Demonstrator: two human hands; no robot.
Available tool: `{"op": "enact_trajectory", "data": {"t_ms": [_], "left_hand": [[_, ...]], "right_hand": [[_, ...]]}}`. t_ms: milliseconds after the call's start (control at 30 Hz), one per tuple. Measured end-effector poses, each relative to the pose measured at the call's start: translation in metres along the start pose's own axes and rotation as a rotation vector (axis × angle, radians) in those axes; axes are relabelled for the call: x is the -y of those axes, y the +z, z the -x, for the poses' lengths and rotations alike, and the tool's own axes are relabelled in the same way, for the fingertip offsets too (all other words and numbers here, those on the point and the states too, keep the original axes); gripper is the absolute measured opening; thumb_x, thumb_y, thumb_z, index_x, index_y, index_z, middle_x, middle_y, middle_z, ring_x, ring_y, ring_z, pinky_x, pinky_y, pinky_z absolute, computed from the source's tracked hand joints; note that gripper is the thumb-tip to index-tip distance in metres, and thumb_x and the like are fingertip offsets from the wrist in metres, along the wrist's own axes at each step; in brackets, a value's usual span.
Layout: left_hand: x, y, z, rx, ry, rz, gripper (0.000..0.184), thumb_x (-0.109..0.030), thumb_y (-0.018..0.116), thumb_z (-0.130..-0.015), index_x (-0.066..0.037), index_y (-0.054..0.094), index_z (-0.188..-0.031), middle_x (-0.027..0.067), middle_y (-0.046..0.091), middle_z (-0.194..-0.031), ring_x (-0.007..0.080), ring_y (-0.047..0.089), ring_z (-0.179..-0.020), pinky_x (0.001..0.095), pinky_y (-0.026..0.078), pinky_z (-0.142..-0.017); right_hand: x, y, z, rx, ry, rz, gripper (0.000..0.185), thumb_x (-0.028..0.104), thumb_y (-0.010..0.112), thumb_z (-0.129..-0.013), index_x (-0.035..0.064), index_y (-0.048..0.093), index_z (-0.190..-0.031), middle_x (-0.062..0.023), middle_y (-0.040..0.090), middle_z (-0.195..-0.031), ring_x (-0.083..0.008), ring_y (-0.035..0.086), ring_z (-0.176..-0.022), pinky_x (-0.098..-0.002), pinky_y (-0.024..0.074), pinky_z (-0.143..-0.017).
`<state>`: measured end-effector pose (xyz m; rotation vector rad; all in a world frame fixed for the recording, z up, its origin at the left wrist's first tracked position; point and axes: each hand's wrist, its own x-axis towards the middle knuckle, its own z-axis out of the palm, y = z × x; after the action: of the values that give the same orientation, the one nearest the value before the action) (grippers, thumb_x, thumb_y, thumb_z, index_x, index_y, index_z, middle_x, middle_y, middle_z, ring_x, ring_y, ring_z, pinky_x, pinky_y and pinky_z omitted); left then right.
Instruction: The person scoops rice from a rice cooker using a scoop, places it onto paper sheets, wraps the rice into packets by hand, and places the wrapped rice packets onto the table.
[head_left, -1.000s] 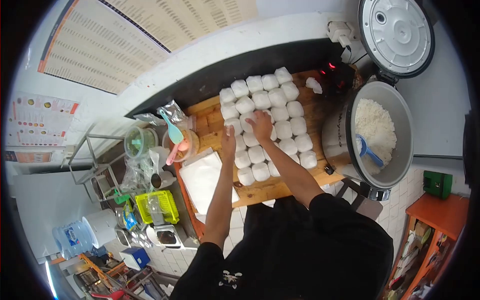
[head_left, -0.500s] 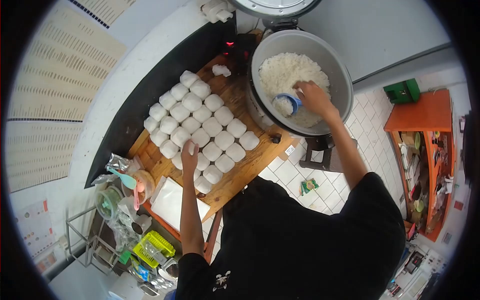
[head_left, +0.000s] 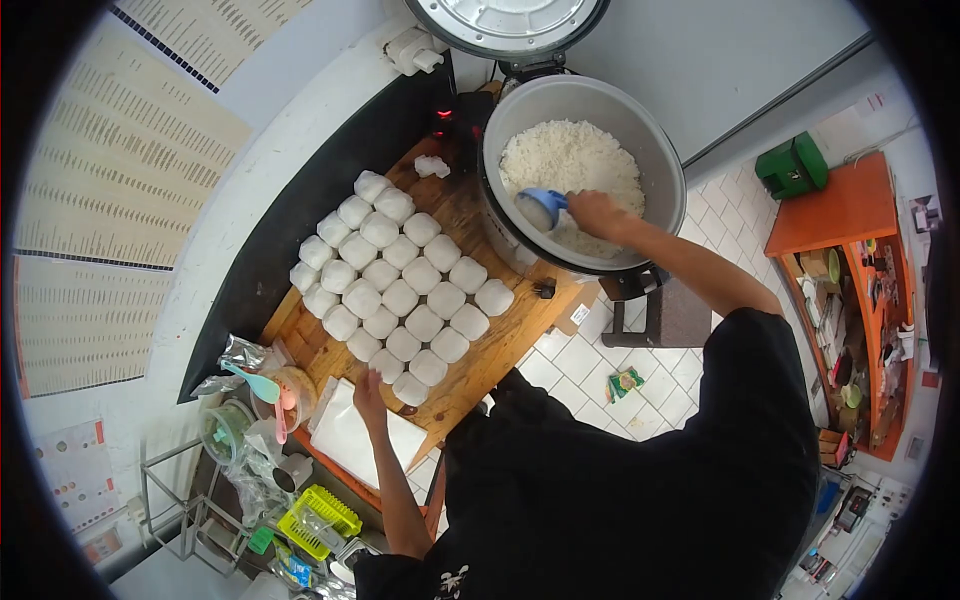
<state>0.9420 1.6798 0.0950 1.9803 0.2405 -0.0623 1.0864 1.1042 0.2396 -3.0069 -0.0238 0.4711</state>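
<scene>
Head view: two o'clock, my right fingers (head_left: 583, 207) grip the blue scoop (head_left: 550, 198); eight o'clock, left fingers (head_left: 373, 383), spread and hold unclear; wall sheet (head_left: 130, 150) print unreadable.

Brown wooden table (head_left: 520, 325): we note rounded white bundles (head_left: 401, 298) in close rows, crumpled white scrap (head_left: 432, 166), flat white sheets (head_left: 365, 432).

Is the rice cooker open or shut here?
Open: its lid stands swung back, and rice shows inside the pot, where the right hand grips a blue scoop.
</scene>
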Motion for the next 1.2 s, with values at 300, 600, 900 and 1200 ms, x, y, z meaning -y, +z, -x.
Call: {"op": "enact_trajectory", "data": {"t_ms": [300, 600, 900, 1200], "left_hand": [[0.052, -0.032, 0.108, -0.221, -0.41, 0.151, 0.035, -0.033, 0.055, -0.1, -0.001, 0.063, -0.112, 0.0094, 0.069, -0.097, 0.0176, 0.067, -0.087, 0.0279, 0.05, -0.069], [0.086, -0.072, 0.148, -0.3, -0.187, -0.257, 0.022, -0.019, 0.06, -0.096, 0.003, 0.067, -0.098, 0.0133, 0.069, -0.092, 0.0249, 0.066, -0.085, 0.0359, 0.051, -0.074], [0.151, -0.119, 0.174, -0.124, -0.035, -0.966, 0.115, -0.074, 0.068, -0.069, 0.005, 0.035, -0.146, 0.0302, 0.03, -0.152, 0.0437, 0.023, -0.144, 0.0515, 0.018, -0.119], [0.143, -0.12, 0.187, -0.198, -0.192, -0.795, 0.137, -0.08, 0.067, -0.06, -0.001, 0.009, -0.155, 0.0254, 0.008, -0.161, 0.0408, 0.003, -0.15, 0.0543, 0.006, -0.119]], "right_hand": [[-0.008, -0.059, 0.036, -0.031, -0.322, -0.134, 0.03, 0.024, 0.056, -0.096, -0.0024, 0.068, -0.106, -0.0228, 0.069, -0.084, -0.0363, 0.066, -0.067, -0.0433, 0.0544, -0.071], [-0.005, -0.097, 0.08, 0.172, 0.153, -0.929, 0.034, 0.033, 0.059, -0.098, 0.0017, 0.066, -0.112, 0.0026, 0.047, -0.061, -0.0056, 0.038, -0.046, -0.0236, 0.0305, -0.041], [0.236, -0.024, 0.129, 0.269, -0.113, -1.503, 0.027, 0.003, 0.061, -0.091, 0.003, 0.049, -0.115, -0.0077, 0.062, -0.085, -0.0087, 0.048, -0.049, -0.0234, 0.0395, -0.044], [0.501, 0.238, 0.161, 0.791, 0.003, -1.245, 0.037, 0.032, 0.048, -0.103, 0.0185, 0.044, -0.137, -0.0016, 0.052, -0.078, -0.0083, 0.048, -0.052, -0.0242, 0.0369, -0.041]]}}
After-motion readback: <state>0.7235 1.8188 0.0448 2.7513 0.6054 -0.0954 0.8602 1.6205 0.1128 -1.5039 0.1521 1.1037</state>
